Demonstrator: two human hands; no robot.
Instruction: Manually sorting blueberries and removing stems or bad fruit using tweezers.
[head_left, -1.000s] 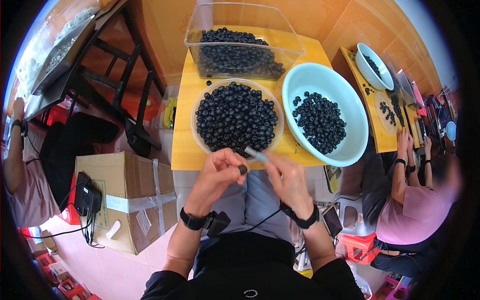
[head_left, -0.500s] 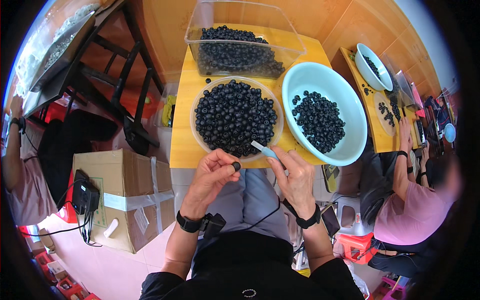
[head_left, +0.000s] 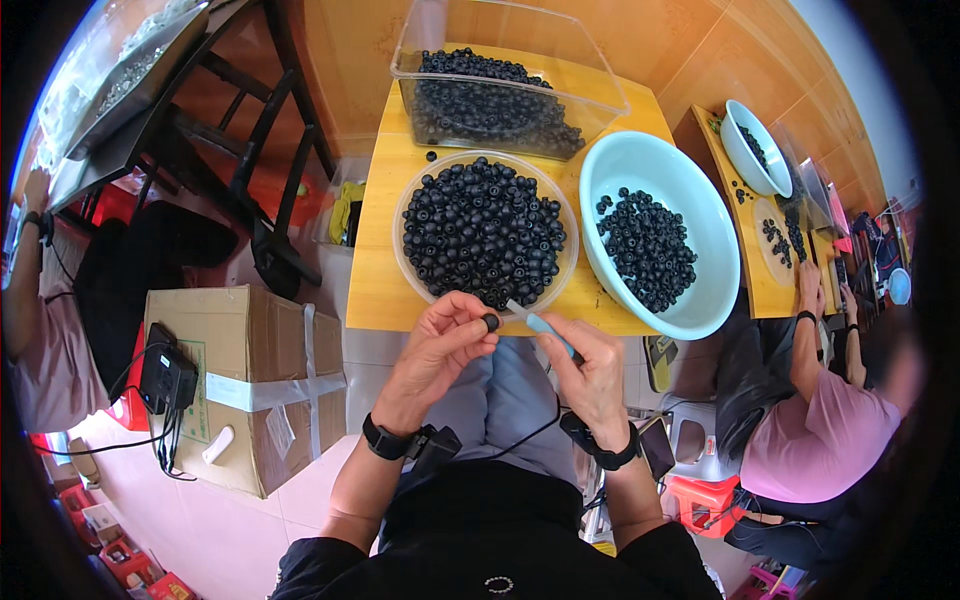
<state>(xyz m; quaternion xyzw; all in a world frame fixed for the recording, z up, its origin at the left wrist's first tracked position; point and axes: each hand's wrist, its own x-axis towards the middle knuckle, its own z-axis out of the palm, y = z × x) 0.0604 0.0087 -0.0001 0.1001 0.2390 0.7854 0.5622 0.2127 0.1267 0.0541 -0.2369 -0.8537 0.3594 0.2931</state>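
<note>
Between the thumb and fingers of my left hand (head_left: 438,350) is a single round black bead (head_left: 490,322). My right hand (head_left: 592,375) grips a small knife (head_left: 538,323) with a light blue handle and a short flat blade. The blade points up and left, its tip close to the bead; whether it touches I cannot tell. Both hands are in front of the table's near edge. Just beyond them, a shallow round tray (head_left: 403,262) is heaped with black beads that have holes.
A light blue basin (head_left: 715,245) with more beads stands right on the yellow table (head_left: 372,295). Behind the tray is a clear plastic box (head_left: 600,95) of beads. A taped cardboard box (head_left: 270,345) sits left on the floor. People (head_left: 815,430) work at both sides.
My right hand has brought the knife blade nearer to the bead, and my left hand has come slightly right and up. The view has shifted a little.
</note>
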